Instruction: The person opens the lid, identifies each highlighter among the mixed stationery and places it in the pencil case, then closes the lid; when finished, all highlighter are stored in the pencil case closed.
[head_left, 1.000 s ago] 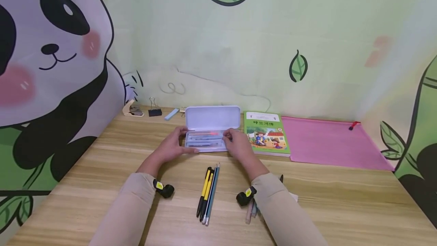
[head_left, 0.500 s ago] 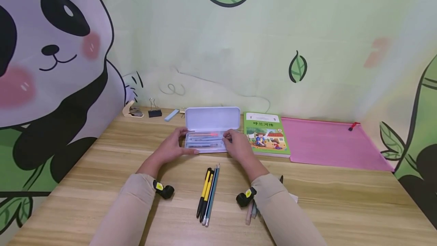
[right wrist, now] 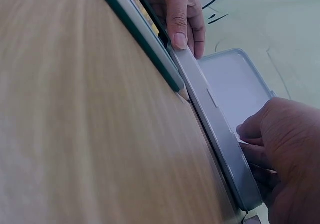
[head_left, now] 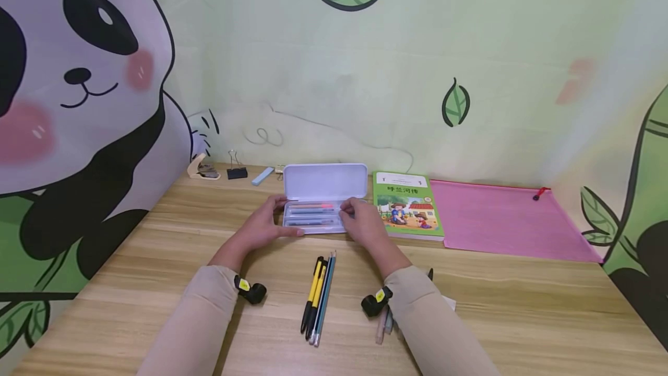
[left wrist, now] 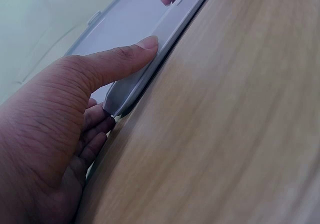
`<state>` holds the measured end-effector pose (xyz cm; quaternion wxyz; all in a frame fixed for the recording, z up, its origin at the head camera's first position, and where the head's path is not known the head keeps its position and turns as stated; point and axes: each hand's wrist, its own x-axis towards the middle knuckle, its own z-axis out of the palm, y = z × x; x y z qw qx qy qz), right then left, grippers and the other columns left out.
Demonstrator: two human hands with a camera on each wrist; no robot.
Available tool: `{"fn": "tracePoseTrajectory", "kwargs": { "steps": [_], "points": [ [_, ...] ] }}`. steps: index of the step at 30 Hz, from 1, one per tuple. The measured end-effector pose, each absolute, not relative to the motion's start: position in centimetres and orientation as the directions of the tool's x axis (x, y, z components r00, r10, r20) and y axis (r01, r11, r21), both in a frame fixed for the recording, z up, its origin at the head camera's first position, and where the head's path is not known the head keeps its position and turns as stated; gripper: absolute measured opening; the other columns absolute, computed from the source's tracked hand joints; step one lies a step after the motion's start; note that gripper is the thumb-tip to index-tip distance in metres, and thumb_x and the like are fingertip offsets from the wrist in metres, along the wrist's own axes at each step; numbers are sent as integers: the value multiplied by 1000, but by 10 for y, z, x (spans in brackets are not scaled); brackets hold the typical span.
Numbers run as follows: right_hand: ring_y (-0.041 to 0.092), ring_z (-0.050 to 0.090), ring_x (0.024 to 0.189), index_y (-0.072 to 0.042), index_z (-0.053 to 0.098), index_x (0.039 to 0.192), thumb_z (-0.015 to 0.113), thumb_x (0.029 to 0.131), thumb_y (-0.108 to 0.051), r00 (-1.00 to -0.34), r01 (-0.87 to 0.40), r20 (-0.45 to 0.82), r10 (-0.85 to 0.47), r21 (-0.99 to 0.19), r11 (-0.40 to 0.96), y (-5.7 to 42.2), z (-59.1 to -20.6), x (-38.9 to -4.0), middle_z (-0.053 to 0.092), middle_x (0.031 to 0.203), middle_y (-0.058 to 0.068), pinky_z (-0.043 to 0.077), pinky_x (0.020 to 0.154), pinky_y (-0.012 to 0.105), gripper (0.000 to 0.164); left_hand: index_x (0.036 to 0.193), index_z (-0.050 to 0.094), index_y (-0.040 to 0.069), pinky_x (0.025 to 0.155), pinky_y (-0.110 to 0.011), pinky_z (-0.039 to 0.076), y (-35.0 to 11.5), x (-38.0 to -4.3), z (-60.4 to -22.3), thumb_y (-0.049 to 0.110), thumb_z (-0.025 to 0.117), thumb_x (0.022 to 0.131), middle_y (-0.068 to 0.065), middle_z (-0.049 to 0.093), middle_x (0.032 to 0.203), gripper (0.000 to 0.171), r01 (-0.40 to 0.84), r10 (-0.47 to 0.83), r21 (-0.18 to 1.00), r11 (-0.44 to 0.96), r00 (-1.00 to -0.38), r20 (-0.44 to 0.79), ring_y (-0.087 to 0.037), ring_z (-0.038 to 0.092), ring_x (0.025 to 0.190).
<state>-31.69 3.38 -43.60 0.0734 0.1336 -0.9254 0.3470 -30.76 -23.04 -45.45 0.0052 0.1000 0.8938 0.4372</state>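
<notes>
A white pencil case (head_left: 325, 181) stands open on the wooden table, its lid raised at the back. Several pens (head_left: 311, 209) lie in its tray, one with a reddish end. My left hand (head_left: 260, 225) grips the case's left end, thumb along the front wall and fingers round the side. Over the tray's right end is my right hand (head_left: 363, 222), its fingers bent and their tips at the inside of the case. Whether it pinches anything is hidden. Nearer me lie two yellow-and-black pens (head_left: 314, 297) beside dark pencils (head_left: 326, 300).
A green book (head_left: 408, 205) lies right of the case, beside a pink zip pouch (head_left: 514, 219). Back left are a stapler-like item (head_left: 203, 168), a binder clip (head_left: 237, 172) and a blue strip (head_left: 262, 175). More pens (head_left: 383, 326) are partly under my right forearm.
Both hands stay at the pencil case in almost the same pose. The right fingertips shift very slightly over the tray; the pens on the table do not move.
</notes>
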Motion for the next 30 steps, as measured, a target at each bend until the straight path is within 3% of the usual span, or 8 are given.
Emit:
{"fn": "tracePoseTrajectory", "kwargs": {
  "steps": [11,15,22,30],
  "points": [
    [29,66,110,-9,70,112,63,98,-24,-951,-307,245,-190,-655,690,31,-430,-315,72,114,11,52,97,44,22,150,35,11,119,-55,24,-232,-310,-455,52,91,66,-11,49,147,110,177,184,785,594,-979,82,-33,40,139],
    [31,62,117,-9,66,121,62,98,-28,-938,-346,240,-249,-659,668,29,-421,-309,68,123,13,51,99,45,30,151,35,12,119,-56,24,-232,-309,-456,53,91,65,-10,48,147,111,172,183,788,591,-980,77,-33,40,139],
    [30,49,135,-13,56,137,65,95,-36,-807,-570,303,-506,-624,535,33,-386,-283,55,144,11,40,111,47,48,150,35,12,119,-55,25,-229,-307,-457,51,90,68,-9,48,148,107,171,186,785,596,-980,72,-32,40,139],
    [33,30,147,-22,52,142,66,93,-43,-688,-686,300,-660,-566,458,70,-374,-255,50,150,2,25,117,60,55,151,34,14,119,-56,23,-229,-309,-456,53,91,67,-8,48,148,109,163,181,792,589,-981,67,-32,40,139]
  ]
}}
